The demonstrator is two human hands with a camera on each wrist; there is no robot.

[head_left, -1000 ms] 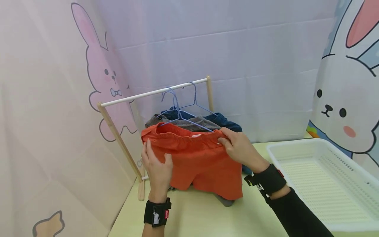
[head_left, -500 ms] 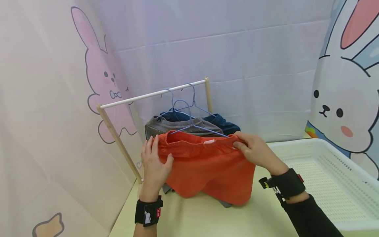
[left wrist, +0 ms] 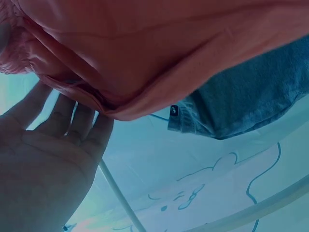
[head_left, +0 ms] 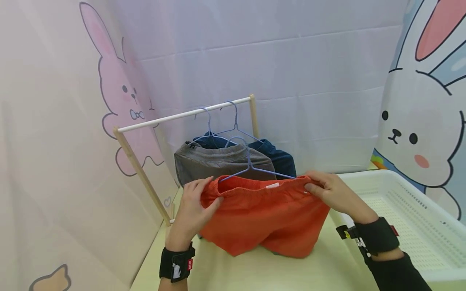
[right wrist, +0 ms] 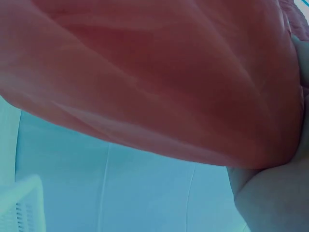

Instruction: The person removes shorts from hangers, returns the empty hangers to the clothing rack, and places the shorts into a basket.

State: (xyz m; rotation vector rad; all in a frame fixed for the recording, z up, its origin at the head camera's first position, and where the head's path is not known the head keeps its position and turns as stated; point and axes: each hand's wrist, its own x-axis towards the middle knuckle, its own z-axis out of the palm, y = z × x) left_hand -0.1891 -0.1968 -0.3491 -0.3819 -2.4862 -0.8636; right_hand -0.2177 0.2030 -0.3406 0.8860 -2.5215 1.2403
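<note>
In the head view, orange shorts (head_left: 265,218) with an elastic waistband hang between my two hands. A blue wire hanger (head_left: 249,165) sits inside the waistband, its hook apart from the rail. My left hand (head_left: 191,214) holds the waistband's left end, fingers behind and thumb in front; the left wrist view shows these fingers (left wrist: 91,128) fairly straight against the cloth. My right hand (head_left: 331,192) pinches the right end of the waistband. In the right wrist view the orange shorts (right wrist: 159,87) cover most of that hand (right wrist: 275,198).
Behind stands a rack with a white rail (head_left: 174,117) and wooden posts. Grey shorts (head_left: 222,161) and dark blue clothing (head_left: 282,159) hang there on blue hangers. A white plastic basket (head_left: 387,178) stands on the pale yellow table (head_left: 214,268) at right.
Both hands have brought the orange shorts and their hanger down, to the right and away from the rail. More of the grey shorts shows behind. My left thumb has come onto the waistband.
</note>
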